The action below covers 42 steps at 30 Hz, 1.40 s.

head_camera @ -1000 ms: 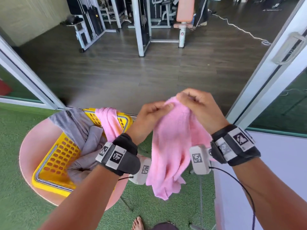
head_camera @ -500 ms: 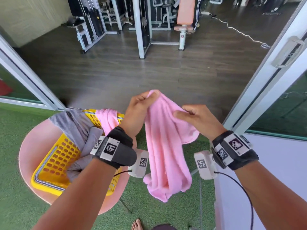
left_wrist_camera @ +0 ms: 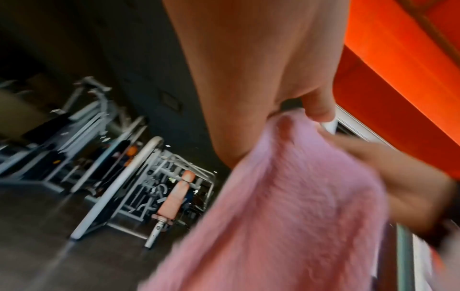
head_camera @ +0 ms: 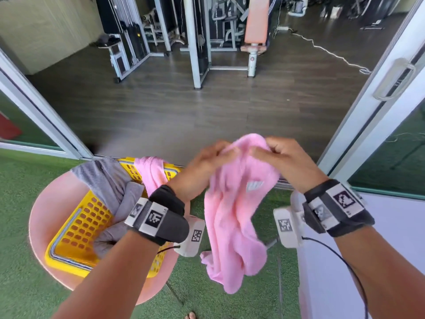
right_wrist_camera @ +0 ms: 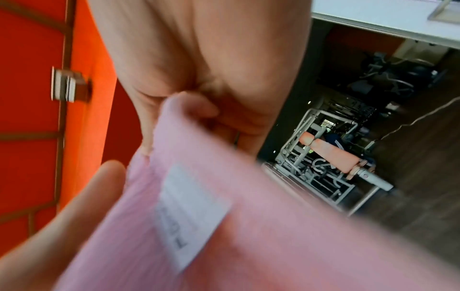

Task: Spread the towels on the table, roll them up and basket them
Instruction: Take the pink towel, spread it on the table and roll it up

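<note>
A pink towel hangs in the air in front of me, bunched at the top and showing a white label. My left hand pinches its upper edge on the left, and my right hand grips the top on the right; the two hands are close together. In the left wrist view the left fingers curl onto the pink towel. The right wrist view shows the right fingers pinching the pink towel above its label. The yellow basket holds a grey towel and another pink towel.
The basket sits on a round pink table at the lower left, on green turf. A white surface lies at the right. Ahead, an open sliding door leads to a dark floor with gym machines.
The hands, apart half a second ago, have come together at the towel's top. The left hand dropped slightly and the right hand rose; the towel hangs more bunched, its label showing.
</note>
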Each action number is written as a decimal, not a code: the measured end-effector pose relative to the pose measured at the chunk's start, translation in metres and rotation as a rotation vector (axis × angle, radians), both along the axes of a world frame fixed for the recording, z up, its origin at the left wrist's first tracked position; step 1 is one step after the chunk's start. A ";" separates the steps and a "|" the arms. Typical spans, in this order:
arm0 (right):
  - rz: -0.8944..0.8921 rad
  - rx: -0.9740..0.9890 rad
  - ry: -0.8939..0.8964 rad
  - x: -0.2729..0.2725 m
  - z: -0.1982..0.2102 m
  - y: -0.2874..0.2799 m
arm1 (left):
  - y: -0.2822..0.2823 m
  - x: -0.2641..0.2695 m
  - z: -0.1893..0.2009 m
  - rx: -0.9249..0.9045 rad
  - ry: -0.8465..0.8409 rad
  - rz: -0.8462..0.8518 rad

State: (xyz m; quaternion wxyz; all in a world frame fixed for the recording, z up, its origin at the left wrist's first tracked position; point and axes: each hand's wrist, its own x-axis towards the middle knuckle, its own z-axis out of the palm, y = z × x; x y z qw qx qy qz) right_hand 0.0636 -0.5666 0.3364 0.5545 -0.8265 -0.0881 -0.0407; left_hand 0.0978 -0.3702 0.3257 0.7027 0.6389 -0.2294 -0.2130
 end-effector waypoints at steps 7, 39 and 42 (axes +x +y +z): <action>-0.043 0.289 -0.040 0.000 -0.015 0.008 | -0.003 -0.001 -0.001 -0.067 0.000 0.123; -0.124 0.058 -0.085 -0.002 -0.028 0.030 | 0.005 0.045 0.053 0.007 -0.413 0.798; -0.144 0.121 -0.176 0.008 -0.001 0.029 | -0.009 0.020 0.031 0.203 -0.303 0.450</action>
